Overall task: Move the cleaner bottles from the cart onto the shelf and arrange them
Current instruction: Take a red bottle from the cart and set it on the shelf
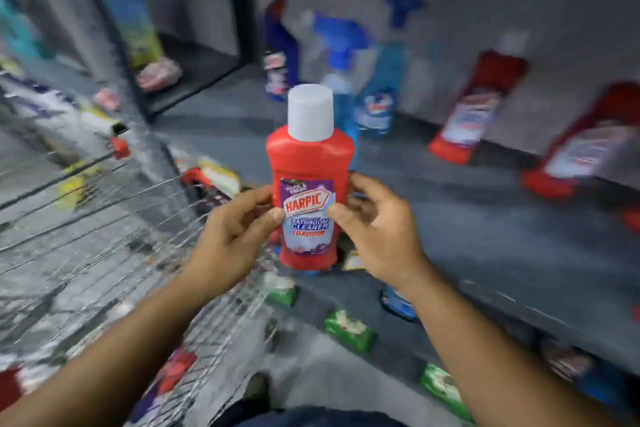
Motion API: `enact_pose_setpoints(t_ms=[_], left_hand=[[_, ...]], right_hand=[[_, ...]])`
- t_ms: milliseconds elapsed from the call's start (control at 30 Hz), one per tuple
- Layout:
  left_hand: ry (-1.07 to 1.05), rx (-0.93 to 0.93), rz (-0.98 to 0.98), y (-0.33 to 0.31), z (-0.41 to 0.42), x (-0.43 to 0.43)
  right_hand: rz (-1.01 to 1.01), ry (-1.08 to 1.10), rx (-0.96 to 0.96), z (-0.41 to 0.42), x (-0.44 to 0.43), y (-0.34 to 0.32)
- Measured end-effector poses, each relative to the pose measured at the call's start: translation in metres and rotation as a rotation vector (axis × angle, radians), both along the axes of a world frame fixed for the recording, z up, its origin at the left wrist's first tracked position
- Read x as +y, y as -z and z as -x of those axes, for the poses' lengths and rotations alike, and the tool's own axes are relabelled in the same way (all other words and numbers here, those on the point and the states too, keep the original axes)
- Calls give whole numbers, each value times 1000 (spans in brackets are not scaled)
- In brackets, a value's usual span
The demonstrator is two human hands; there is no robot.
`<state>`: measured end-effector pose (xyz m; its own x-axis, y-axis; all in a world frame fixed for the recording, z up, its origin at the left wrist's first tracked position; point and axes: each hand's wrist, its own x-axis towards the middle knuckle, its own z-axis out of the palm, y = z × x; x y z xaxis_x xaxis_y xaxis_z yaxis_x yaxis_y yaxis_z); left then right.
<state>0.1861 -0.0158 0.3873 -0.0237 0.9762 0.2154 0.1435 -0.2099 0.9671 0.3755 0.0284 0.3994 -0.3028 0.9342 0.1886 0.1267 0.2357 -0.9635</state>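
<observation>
I hold a red Harpic bathroom cleaner bottle (309, 163) with a white cap upright in the middle of the view. My left hand (230, 236) grips its left side and my right hand (377, 230) grips its right side, thumbs on the label. The wire cart (104, 236) stands at the left, with blurred goods in it. The grey shelf (485, 236) runs along the right. On it stand two red bottles (474, 111), blue spray bottles (375, 100) and a dark blue bottle (278, 55), all blurred.
Green packets (349, 329) and a blue packet (398, 303) lie on a lower shelf level below the bottle. A dark upright post (239, 0) divides the shelving. More blurred goods sit in the left bay (156, 73).
</observation>
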Motion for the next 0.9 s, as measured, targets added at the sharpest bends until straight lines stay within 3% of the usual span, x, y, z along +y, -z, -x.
enact_pose_setpoints(t_ms=[200,400,733,900], left_hand=[[304,-38,-106,-6,-188,46],[478,-4,-94,6,-320,69],[500,16,-12,17,-365,72],[274,72,21,24,-324,48]], right_hand=[[-172,487,-43,-178,-33,-13],[-146,718,-89,-296,-33,14],[-168,872,-250,-320,-43,26],[-394,1081,-353,-283,-89,53]])
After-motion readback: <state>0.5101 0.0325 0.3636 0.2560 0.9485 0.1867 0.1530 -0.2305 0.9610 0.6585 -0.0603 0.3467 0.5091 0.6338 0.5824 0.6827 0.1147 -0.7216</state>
